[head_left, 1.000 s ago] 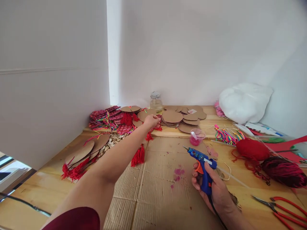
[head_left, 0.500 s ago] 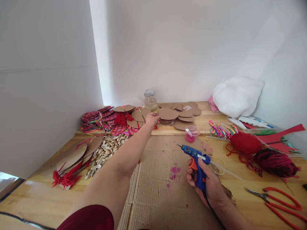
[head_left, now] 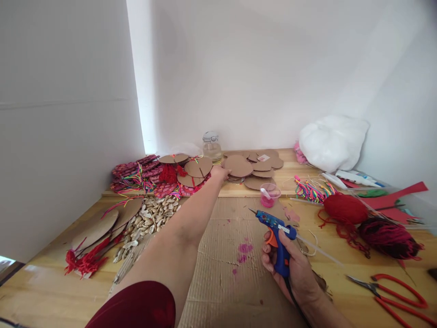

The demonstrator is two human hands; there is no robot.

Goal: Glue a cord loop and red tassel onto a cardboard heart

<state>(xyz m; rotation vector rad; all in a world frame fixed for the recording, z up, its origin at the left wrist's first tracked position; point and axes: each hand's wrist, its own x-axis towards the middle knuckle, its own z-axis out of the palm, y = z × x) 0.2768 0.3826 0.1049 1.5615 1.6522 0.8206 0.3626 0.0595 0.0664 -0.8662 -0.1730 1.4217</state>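
My left hand (head_left: 221, 173) reaches to the back of the table, its fingers closed on the left edge of a round cardboard disc (head_left: 238, 166), which looks slightly raised from its pile. My fingertips are partly hidden there. In my right hand (head_left: 290, 259) is a blue hot glue gun (head_left: 280, 246), held above the corrugated cardboard sheet (head_left: 221, 282), nozzle pointing up and left. A clear glue stick (head_left: 319, 248) juts from its rear. Near the nozzle stands a small plastic cup (head_left: 270, 196) with pink contents and a white spoon.
Peanut shells (head_left: 153, 216) and tasselled discs (head_left: 97, 230) lie left. Behind stand a glass jar (head_left: 211, 148) and more discs (head_left: 269, 159). At right are red yarn (head_left: 344, 210), dark pink yarn (head_left: 389, 237), red-handled scissors (head_left: 396, 291) and a white stuffing bag (head_left: 332, 143).
My left hand has moved slightly right, onto the disc's edge, and the disc's near side now tilts more into view. The glue gun stays in my right hand. The view has shifted slightly.
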